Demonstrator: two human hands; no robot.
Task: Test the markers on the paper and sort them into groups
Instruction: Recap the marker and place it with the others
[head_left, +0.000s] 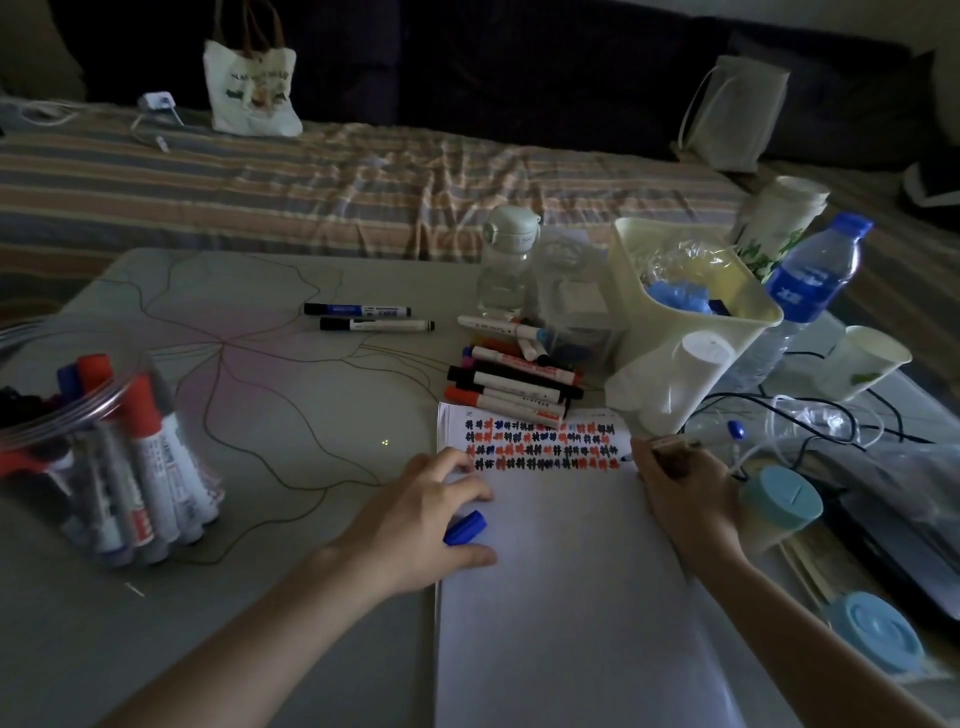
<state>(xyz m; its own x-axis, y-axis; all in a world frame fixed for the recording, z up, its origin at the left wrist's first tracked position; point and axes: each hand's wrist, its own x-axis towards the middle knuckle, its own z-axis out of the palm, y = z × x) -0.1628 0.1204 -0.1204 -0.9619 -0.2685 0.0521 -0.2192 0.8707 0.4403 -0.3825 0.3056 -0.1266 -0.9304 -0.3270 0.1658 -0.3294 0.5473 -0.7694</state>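
Note:
A white paper (561, 571) lies on the table, its top rows filled with red, black and blue test marks (540, 441). My right hand (685, 488) grips a marker (662, 446) with its tip on the paper at the right end of the marks. My left hand (426, 514) rests on the paper's left edge and holds a blue cap (465, 527). A pile of markers (514, 379) lies just above the paper. Two more markers (363, 317) lie apart at mid table. A clear jar (88, 441) at left holds several markers.
A cream bin (691, 322) with plastic bags, a water bottle (810, 280), paper cups (867, 358) and tangled cables (831, 415) crowd the right. Blue lids (872, 631) lie near the right edge. A clear flask (506, 260) stands behind the pile. A striped bed lies beyond.

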